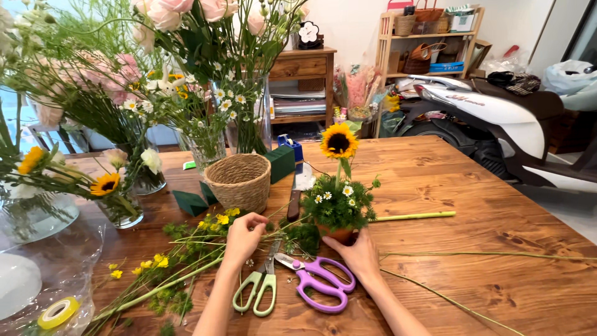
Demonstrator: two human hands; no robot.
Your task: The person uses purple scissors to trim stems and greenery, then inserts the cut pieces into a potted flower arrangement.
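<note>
- We see our left hand [244,233] on the wooden counter [497,249], its fingers pinched closed on thin green stems with small yellow flowers [219,219].
- These stems lie flat across the counter and run from the grip down to the left, where more yellow blossoms [155,261] are spread out.
- Our right hand [356,254] rests against the base of the small terracotta-coloured pot [337,233]; the fingers curve around its lower side, so this grip is closed on the pot.
- The pot stands upright, just right of the left hand, and carries a dense green arrangement with small white daisies [339,199] and one tall yellow sunflower [338,141].
- Between the two wrists lie two pairs of scissors: one with pale green handles [256,292] and one with purple handles [320,283]. They touch or nearly touch each other; neither hand holds them.
- A round woven straw basket [239,180] stands behind the left hand, with dark green foam blocks [189,202] beside it.
- A long bare green stem [413,216] lies to the right of the pot.
- Glass vases with pink and white flowers [205,93] stand at the far left part of the counter.
- A roll of yellow tape [58,312] lies at the near left corner, on clear plastic.
</note>
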